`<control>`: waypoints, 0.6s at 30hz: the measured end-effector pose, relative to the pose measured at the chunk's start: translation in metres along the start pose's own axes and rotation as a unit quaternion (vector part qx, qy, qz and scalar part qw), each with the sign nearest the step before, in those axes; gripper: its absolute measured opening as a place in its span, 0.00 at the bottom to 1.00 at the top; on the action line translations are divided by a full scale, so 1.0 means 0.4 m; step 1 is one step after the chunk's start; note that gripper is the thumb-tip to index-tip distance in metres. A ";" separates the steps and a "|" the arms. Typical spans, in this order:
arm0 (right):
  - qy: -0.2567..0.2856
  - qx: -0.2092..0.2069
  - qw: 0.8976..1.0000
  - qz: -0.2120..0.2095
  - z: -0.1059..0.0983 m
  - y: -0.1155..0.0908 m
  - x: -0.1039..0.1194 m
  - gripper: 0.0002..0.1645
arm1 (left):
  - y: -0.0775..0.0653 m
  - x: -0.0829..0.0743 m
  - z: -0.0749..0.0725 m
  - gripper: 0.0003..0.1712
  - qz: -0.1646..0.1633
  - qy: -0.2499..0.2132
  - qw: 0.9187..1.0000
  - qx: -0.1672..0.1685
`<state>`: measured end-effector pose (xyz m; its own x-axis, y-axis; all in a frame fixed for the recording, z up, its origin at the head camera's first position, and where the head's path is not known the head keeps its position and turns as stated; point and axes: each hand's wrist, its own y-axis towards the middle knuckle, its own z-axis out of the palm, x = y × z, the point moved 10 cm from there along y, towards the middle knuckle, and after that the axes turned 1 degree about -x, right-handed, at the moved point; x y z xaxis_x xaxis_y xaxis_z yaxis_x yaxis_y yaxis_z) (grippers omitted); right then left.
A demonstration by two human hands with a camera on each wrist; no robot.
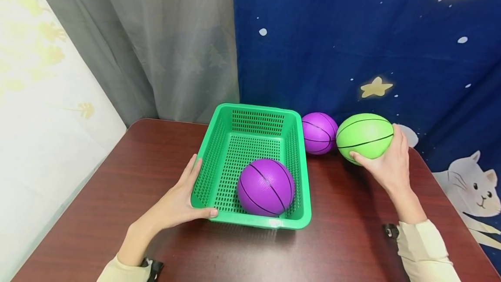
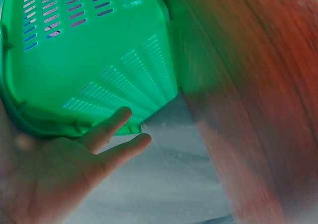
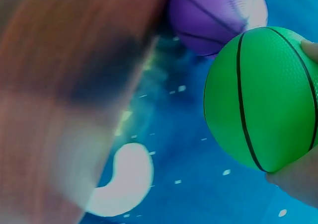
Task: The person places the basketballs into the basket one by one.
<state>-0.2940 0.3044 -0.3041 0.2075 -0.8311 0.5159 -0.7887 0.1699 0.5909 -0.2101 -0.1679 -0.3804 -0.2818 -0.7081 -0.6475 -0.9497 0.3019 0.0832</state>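
Observation:
A green plastic basket (image 1: 219,216) with slotted walls stands on the table. Inside it, near the front right corner, lies a purple toy basketball (image 1: 266,187). My left hand (image 1: 174,201) rests on the basket's front left corner, thumb along the front rim and straight fingers (image 2: 117,152) spread beside the left wall. My right hand (image 1: 389,160) grips a green toy basketball (image 1: 364,136) from its right side, the thumb low on its front. In the right wrist view this ball looks raised off the table. Another purple toy basketball (image 1: 319,133) sits between the basket and the green ball.
The dark red wooden table (image 1: 250,251) meets a grey curtain (image 1: 188,47) and a blue star-patterned curtain (image 1: 313,47) at its far edge. A pale printed cloth (image 1: 51,99) hangs along the left. A cat figure (image 1: 475,184) shows beyond the right edge.

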 end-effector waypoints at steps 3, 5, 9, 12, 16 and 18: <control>0.006 -0.004 1.000 -0.016 -0.009 0.009 0.040 0.69 | 0.001 -0.001 -0.001 0.71 -0.001 -0.001 1.000 0.000; 0.011 -0.006 1.000 -0.026 -0.011 0.016 0.064 0.69 | 0.002 -0.002 -0.001 0.71 -0.002 -0.001 1.000 0.001; 0.023 -0.007 0.999 -0.044 -0.004 0.028 0.106 0.68 | 0.001 -0.003 -0.001 0.71 -0.003 -0.002 1.000 0.001; 0.033 -0.007 0.998 -0.050 0.005 0.034 0.134 0.68 | 0.000 -0.002 -0.002 0.71 -0.003 -0.002 1.000 0.000; 0.052 -0.002 0.997 -0.052 0.021 0.038 0.173 0.68 | 0.000 -0.002 -0.002 0.70 -0.001 -0.001 1.000 0.000; 0.061 0.004 0.997 -0.052 0.032 0.040 0.192 0.68 | -0.001 -0.001 -0.002 0.70 -0.001 -0.001 1.000 -0.001</control>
<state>-0.2982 0.2364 -0.2630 0.3576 -0.7728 0.5243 -0.7637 0.0812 0.6405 -0.2097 -0.1682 -0.3796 -0.2788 -0.7081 -0.6488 -0.9507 0.2991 0.0821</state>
